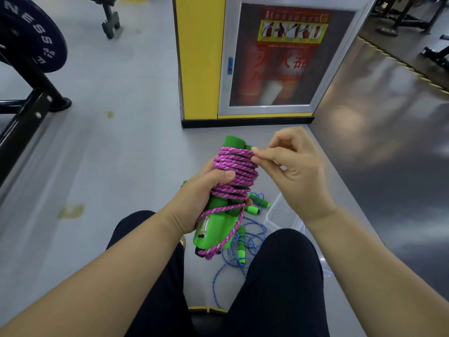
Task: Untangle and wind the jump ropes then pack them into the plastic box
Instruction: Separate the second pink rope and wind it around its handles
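Observation:
A pink braided jump rope is wound in many turns round its two green handles, held upright above my lap. My left hand grips the bundle at its middle, thumb lying across the coils. My right hand pinches the rope at the top turn on the bundle's right side. A short pink loop hangs below the handles. On the floor between my knees lies a loose blue jump rope with green foam handles. The clear plastic box stands to its right, partly hidden by my right arm and leg.
A yellow pillar with a fire extinguisher cabinet stands straight ahead. A weight rack with a dark plate is at the left. Grey floor spreads left; a darker glossy floor lies to the right. My legs in black trousers fill the bottom.

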`<state>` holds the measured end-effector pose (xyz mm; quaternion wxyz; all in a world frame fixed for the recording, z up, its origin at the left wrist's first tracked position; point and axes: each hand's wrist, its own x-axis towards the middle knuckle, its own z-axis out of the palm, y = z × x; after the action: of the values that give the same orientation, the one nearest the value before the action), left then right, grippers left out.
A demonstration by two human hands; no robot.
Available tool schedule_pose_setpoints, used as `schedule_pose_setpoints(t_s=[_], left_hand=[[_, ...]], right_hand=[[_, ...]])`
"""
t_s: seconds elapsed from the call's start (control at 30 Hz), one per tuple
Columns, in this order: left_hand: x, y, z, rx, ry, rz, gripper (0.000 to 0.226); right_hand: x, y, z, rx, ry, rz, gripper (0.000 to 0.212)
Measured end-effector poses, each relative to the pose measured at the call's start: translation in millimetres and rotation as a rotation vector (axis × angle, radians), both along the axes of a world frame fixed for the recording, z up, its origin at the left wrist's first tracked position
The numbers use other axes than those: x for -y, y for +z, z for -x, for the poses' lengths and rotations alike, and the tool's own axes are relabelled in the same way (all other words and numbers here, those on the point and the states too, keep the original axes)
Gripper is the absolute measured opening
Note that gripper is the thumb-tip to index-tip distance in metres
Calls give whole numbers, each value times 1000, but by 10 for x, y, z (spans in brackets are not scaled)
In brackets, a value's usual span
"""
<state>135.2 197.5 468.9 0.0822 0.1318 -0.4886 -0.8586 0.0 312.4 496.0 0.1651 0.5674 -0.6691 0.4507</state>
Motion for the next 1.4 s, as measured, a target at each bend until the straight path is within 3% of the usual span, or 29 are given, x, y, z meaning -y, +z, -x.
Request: schedule_pose_setpoints(t_s=[0.13,0.43,0.63,0.83,1.03,1.13,1.23,1.4], left_hand=[[-25,0,-13,86,71,77,43],[-51,16,-12,133,132,56,28],[-29,-14,-53,171,140,44,34],[-88,-13,-86,180,115,3,33],[-98,-7,-57,201,145,124,31],[-123,48,-21,197,177,152,27],[-144,75,13,195,232,157,21],[-138,42,-10,226,235,175,23]], right_hand=[[20,-127,-32,-197,-92,-129,16],[84,-162,-117,-156,-94,-150,17],[99,-230,-160,-46,-19,-225,26],[105,-72,-28,-161,36,-352,19],[114,-147,-103,-241,-56,-254,20],[166,-164,-89,-321,-123,-167,9],[223,-171,-85,-182,-122,-172,15],[190,-104,-94,331,16,-426,20]])
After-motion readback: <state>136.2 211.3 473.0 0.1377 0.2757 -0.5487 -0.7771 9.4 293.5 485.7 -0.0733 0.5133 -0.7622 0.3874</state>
